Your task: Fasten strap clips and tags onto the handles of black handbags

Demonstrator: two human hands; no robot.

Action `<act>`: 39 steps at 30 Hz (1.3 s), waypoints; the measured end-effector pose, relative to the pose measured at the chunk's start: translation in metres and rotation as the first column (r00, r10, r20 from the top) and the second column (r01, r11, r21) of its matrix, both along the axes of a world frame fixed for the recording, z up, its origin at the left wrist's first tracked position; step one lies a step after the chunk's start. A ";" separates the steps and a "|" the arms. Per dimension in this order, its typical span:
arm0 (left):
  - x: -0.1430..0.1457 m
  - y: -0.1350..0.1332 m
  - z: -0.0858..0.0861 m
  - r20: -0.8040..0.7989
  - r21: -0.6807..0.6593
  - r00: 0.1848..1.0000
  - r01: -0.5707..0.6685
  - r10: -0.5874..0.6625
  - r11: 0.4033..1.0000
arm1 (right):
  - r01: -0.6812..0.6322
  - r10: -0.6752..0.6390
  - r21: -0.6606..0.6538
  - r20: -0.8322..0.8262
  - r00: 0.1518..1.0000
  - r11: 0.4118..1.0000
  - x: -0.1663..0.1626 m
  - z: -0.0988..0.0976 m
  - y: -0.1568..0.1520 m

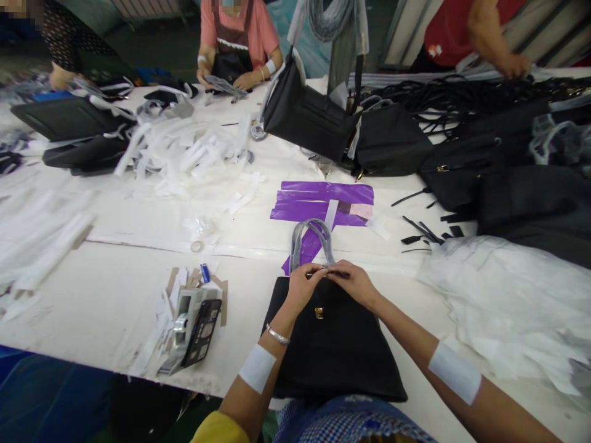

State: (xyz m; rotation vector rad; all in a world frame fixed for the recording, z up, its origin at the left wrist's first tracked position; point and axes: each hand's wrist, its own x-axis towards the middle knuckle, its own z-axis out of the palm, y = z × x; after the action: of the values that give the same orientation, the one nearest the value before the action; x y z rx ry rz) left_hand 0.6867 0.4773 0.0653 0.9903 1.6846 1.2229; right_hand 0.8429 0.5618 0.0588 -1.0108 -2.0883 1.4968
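A black handbag (335,344) with a small gold clasp lies flat on the white table in front of me. Its wrapped grey handles (310,237) arch away from its top edge. My left hand (302,286) and my right hand (353,282) meet at that top edge, at the base of the handles. Both have fingers curled in a pinch on the bag's rim. A silver bracelet sits on my left wrist, and white patches are stuck on both forearms.
Purple plastic sheet (325,202) lies beyond the bag. A phone and tape dispenser (191,329) sit to the left among paper scraps. White wrapping (503,307) is heaped at right, black bags (415,141) behind. Other people (235,43) work at the far edge.
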 end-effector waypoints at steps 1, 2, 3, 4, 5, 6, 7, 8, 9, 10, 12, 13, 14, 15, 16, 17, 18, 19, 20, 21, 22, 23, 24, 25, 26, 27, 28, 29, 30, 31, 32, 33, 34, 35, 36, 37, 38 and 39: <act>0.001 0.001 0.000 0.010 -0.001 1.000 -0.006 0.006 1.000 | 0.022 -0.022 -0.014 -0.010 1.000 1.000 0.001 -0.002 0.000; 0.002 0.002 -0.002 0.023 -0.002 1.000 -0.004 0.004 1.000 | 0.055 -0.055 -0.040 -0.012 0.998 0.998 0.002 -0.004 0.000; 0.004 0.003 -0.003 0.034 -0.001 0.999 0.008 -0.008 1.000 | 0.091 -0.091 -0.074 -0.002 0.996 0.993 0.003 -0.006 0.000; 0.006 0.004 -0.005 0.038 0.001 0.999 0.020 -0.020 1.000 | 0.126 -0.125 -0.112 0.015 0.992 0.986 0.005 -0.008 -0.001; 0.007 0.005 -0.008 0.031 0.003 0.999 0.026 -0.026 1.000 | 0.157 -0.153 -0.148 0.037 0.988 0.977 0.007 -0.010 -0.001; 0.009 0.005 -0.010 0.012 0.004 1.000 0.026 -0.026 1.000 | 0.178 -0.170 -0.177 0.060 0.984 0.968 0.008 -0.011 -0.002; 0.010 0.006 -0.013 -0.015 0.006 1.000 0.021 -0.021 1.000 | 0.187 -0.175 -0.194 0.078 0.981 0.963 0.009 -0.012 -0.003; 0.011 0.007 -0.015 -0.047 0.008 0.999 0.019 -0.018 1.000 | 0.191 -0.176 -0.196 0.089 0.980 0.962 0.010 -0.012 -0.003; 0.012 0.007 -0.016 -0.077 0.010 0.997 0.028 -0.027 1.000 | 0.192 -0.178 -0.177 0.095 0.979 0.965 0.010 -0.011 -0.004; 0.011 0.008 -0.017 -0.101 0.011 0.993 0.055 -0.054 0.998 | 0.195 -0.183 -0.136 0.098 0.978 0.971 0.010 -0.010 -0.004; 0.010 0.008 -0.018 -0.121 0.015 0.983 0.141 -0.138 0.990 | 0.195 -0.193 -0.009 0.088 0.977 0.981 0.009 -0.008 -0.003; 0.008 0.008 -0.018 -0.120 0.020 0.978 0.176 -0.173 0.984 | 0.193 -0.197 0.053 0.081 0.977 0.980 0.007 -0.007 -0.003; 0.007 0.008 -0.018 -0.110 0.027 0.975 0.197 -0.193 0.980 | 0.192 -0.200 0.098 0.077 0.977 0.976 0.006 -0.007 -0.002; 0.006 0.007 -0.018 -0.091 0.031 0.976 0.202 -0.198 0.979 | 0.194 -0.204 0.118 0.077 0.976 0.974 0.004 -0.008 -0.002; 0.006 0.007 -0.018 -0.059 0.027 0.979 0.195 -0.193 0.980 | 0.203 -0.213 0.115 0.080 0.974 0.972 0.002 -0.009 -0.001; 0.006 0.006 -0.018 -0.016 0.016 0.983 0.181 -0.181 0.983 | 0.218 -0.226 0.097 0.084 0.970 0.971 0.001 -0.010 -0.001; 0.006 0.006 -0.019 0.039 -0.004 0.985 0.169 -0.168 0.986 | 0.235 -0.240 0.068 0.087 0.967 0.970 0.000 -0.012 -0.001; 0.007 0.005 -0.019 0.103 -0.026 0.982 0.162 -0.159 0.986 | 0.250 -0.252 0.032 0.089 0.964 0.968 -0.001 -0.014 -0.001; 0.008 0.005 -0.020 0.166 -0.043 0.974 0.163 -0.154 0.986 | 0.260 -0.259 -0.005 0.090 0.962 0.966 -0.002 -0.015 -0.001; 0.010 0.005 -0.020 0.220 -0.051 0.963 0.168 -0.153 0.985 | 0.261 -0.257 -0.040 0.091 0.962 0.965 -0.002 -0.016 -0.001; 0.011 0.005 -0.020 0.262 -0.047 0.953 0.171 -0.153 0.984 | 0.258 -0.252 -0.067 0.089 0.964 0.964 -0.001 -0.016 -0.001; 0.011 0.005 -0.020 0.293 -0.034 0.943 0.176 -0.158 0.984 | 0.253 -0.245 -0.090 0.087 0.966 0.963 -0.001 -0.015 -0.001; 0.012 0.006 -0.020 0.316 -0.017 0.934 0.181 -0.166 0.983 | 0.251 -0.243 -0.113 0.085 0.966 0.961 0.000 -0.014 -0.002; 0.012 0.007 -0.020 0.335 -0.001 0.926 0.187 -0.176 0.982 | 0.251 -0.241 -0.138 0.084 0.967 0.958 0.001 -0.012 -0.002; 0.011 0.008 -0.019 0.352 0.010 0.918 0.191 -0.182 0.982 | 0.251 -0.240 -0.162 0.087 0.967 0.954 0.002 -0.010 -0.002; 0.011 0.009 -0.019 0.369 0.011 0.912 0.187 -0.178 0.982 | 0.252 -0.239 -0.182 0.090 0.967 0.951 0.003 -0.008 -0.002; 0.010 0.010 -0.019 0.384 0.002 0.909 0.176 -0.163 0.984 | 0.250 -0.237 -0.202 0.086 0.968 0.947 0.004 -0.006 -0.002; 0.009 0.010 -0.019 0.396 -0.015 0.908 0.156 -0.138 0.988 | 0.243 -0.233 -0.227 0.068 0.970 0.943 0.006 -0.004 -0.002; 0.008 0.011 -0.019 0.405 -0.034 0.909 0.124 -0.100 0.992 | 0.235 -0.234 -0.258 0.038 0.972 0.937 0.008 -0.003 -0.001; 0.008 0.011 -0.020 0.412 -0.052 0.910 0.085 -0.056 0.995 | 0.229 -0.239 -0.295 0.001 0.971 0.928 0.011 -0.002 -0.001; 0.007 0.011 -0.019 0.414 -0.065 0.910 0.050 -0.018 0.997 | 0.226 -0.250 -0.334 -0.032 0.968 0.915 0.013 -0.001 -0.001; 0.007 0.010 -0.019 0.411 -0.072 0.912 0.024 0.008 0.997 | 0.220 -0.254 -0.363 -0.046 0.966 0.906 0.016 -0.001 -0.001; 0.008 0.010 -0.018 0.404 -0.076 0.914 0.005 0.026 0.997 | 0.217 -0.247 -0.366 -0.036 0.968 0.905 0.019 0.000 -0.002; 0.008 0.009 -0.017 0.397 -0.075 0.917 -0.007 0.037 0.997 | 0.213 -0.228 -0.338 -0.006 0.974 0.917 0.021 0.000 -0.002; 0.009 0.009 -0.015 0.393 -0.070 0.919 -0.011 0.038 0.997 | 0.205 -0.203 -0.286 0.035 0.979 0.936 0.023 0.000 -0.003; 0.010 0.008 -0.014 0.396 -0.060 0.918 -0.009 0.032 0.998 | 0.190 -0.178 -0.217 0.077 0.981 0.957 0.025 0.000 -0.004; 0.011 0.008 -0.012 0.408 -0.044 0.913 -0.006 0.023 0.999 | 0.171 -0.157 -0.137 0.112 0.981 0.976 0.026 0.001 -0.005; 0.011 0.007 -0.011 0.427 -0.027 0.904 -0.002 0.013 1.000 | 0.150 -0.142 -0.053 0.139 0.980 0.987 0.027 0.001 -0.006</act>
State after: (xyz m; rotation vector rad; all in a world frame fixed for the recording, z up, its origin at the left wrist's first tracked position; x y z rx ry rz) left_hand 0.6981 0.4844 0.0539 0.6380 1.3523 1.3089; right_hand 0.8694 0.5560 0.0600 -1.2934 -2.0171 1.4659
